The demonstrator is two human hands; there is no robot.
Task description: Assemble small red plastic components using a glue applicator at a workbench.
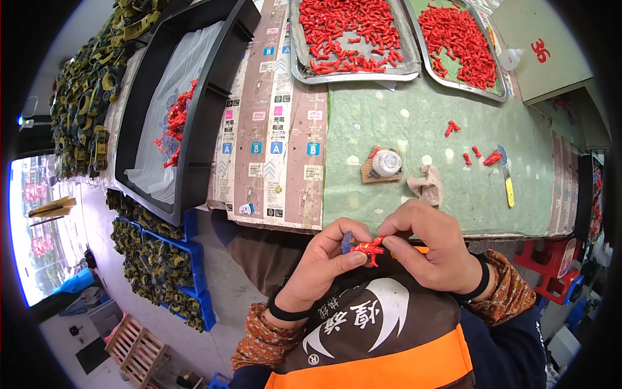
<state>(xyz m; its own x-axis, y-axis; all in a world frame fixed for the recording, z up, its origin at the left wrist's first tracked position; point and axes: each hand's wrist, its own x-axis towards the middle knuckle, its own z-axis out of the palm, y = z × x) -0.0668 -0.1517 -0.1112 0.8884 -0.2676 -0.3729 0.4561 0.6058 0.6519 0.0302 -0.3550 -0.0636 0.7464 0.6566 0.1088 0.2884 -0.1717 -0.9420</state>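
My left hand [316,267] pinches a small red toy figure [368,250] with yellow marks between thumb and fingers. A translucent blue-purple piece [347,242] sits at the figure's left end, against my fingers. My right hand [433,251] is closed at the figure's right end, its thumb and forefinger on a small red part [379,240] that touches the figure. Whether that part is joined to it I cannot tell. Both hands are just off the table's near edge, above my dark apron [421,318]. Just beyond my right hand lies a crumpled beige cloth [426,186].
A round white-lidded jar [387,163] stands on a cardboard piece. Right of it lie loose red parts [452,128] and a yellow-handled knife [508,188]. Two metal trays [363,78] of red parts are at the back. Left stands a black bin [194,139] holding red and blue figures.
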